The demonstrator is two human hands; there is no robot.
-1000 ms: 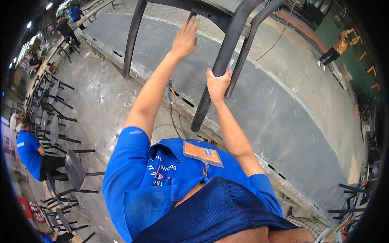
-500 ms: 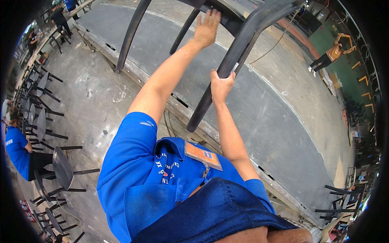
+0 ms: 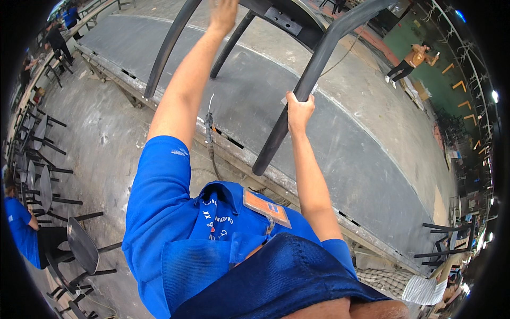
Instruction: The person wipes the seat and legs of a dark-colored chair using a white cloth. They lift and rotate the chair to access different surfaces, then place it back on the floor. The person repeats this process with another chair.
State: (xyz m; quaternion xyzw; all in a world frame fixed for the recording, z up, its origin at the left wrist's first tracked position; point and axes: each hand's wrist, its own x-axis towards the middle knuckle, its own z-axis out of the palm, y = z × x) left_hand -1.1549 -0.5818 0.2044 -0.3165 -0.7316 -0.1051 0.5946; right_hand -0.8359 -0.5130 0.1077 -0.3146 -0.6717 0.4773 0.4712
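Since the earlier frames we have lifted the dark metal chair frame (image 3: 297, 32) higher, so its legs now fan out toward twelve o'clock and our left hand (image 3: 223, 13) has climbed nearly out of the top edge. That left hand reaches up against the frame near the seat mount; it is blurred, so we cannot tell whether it is closed or flat. Our right hand (image 3: 298, 109) is wrapped tight around one curved leg (image 3: 297, 101), which runs down to a free end at about six o'clock from the grip. The frame hangs overhead, above the long grey tabletop (image 3: 345, 138) that crosses in front of us. We judge it stiff and fairly heavy, smooth-painted tube that could slip in a bare palm; the legs and the seat plate are the sound places to hold. More chairs (image 3: 58, 212) stand at nine o'clock, beside another person in blue (image 3: 21, 228).
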